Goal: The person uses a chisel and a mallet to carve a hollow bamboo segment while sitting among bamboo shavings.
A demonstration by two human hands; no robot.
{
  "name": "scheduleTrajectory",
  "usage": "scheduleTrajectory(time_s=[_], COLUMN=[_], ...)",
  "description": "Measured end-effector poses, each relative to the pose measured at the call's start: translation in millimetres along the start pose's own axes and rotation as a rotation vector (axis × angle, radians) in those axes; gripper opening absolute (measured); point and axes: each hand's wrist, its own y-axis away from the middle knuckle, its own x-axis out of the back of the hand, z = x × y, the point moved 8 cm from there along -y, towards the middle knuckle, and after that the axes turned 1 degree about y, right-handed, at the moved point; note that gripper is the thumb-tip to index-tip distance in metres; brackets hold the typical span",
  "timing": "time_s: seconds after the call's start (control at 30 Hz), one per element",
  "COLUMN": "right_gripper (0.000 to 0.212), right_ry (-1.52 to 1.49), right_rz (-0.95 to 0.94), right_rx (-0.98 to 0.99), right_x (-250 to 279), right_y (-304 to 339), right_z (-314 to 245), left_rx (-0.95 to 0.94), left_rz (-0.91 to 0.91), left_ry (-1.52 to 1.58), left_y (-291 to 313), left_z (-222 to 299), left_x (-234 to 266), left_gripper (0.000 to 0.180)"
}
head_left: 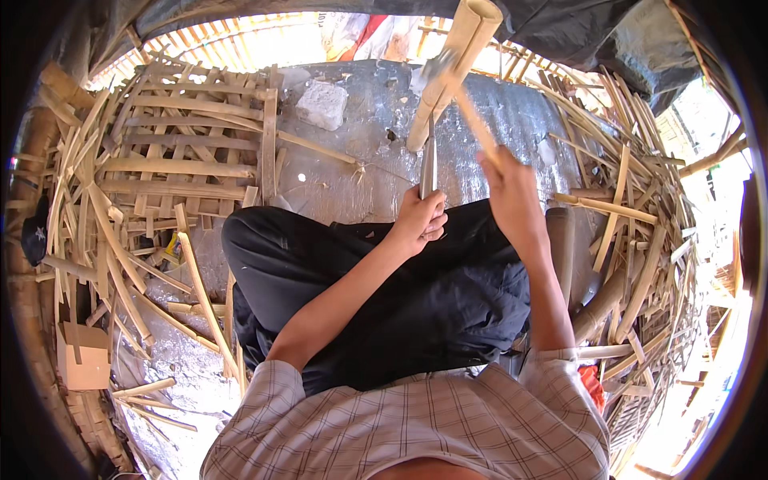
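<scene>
My left hand is closed at my lap around the near end of a long, narrow metal blade. The blade points away from me, and its far end meets a thick bamboo pole. The pole leans up and away to the right, with a lengthwise split showing near its open top. In my right hand is a hammer, gripped by its light wooden handle. The blurred hammer head overlaps the pole in view; whether it touches the pole or the blade I cannot tell.
Beyond my crossed legs lies a dark, worn sheet with a pale stone block on it. A woven bamboo lattice is at the left. Piled bamboo strips crowd the right. A cardboard box stands at the lower left.
</scene>
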Motion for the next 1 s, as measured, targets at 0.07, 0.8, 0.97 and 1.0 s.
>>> scheduleTrajectory(time_s=[0.07, 0.8, 0.97, 1.0], right_gripper=[0.026, 0.033, 0.031, 0.030], right_ry=[-0.135, -0.034, 0.067, 0.072], right_rz=[0.172, -0.074, -0.096, -0.071], right_rx=[-0.064, -0.229, -0.166, -0.141], right_x=[36, -137, -136, -136], right_y=[-1, 54, 62, 64], right_z=[-24, 105, 95, 96], left_rx=[-0.015, 0.072, 0.137, 0.138], left_rz=[-0.035, -0.048, 0.029, 0.072], left_ry=[0.033, 0.001, -0.129, -0.189], left_y=[-7, -11, -22, -25], left_z=[0, 36, 59, 65], left_x=[-2, 31, 41, 41], left_gripper=[0.020, 0.028, 0.023, 0.023])
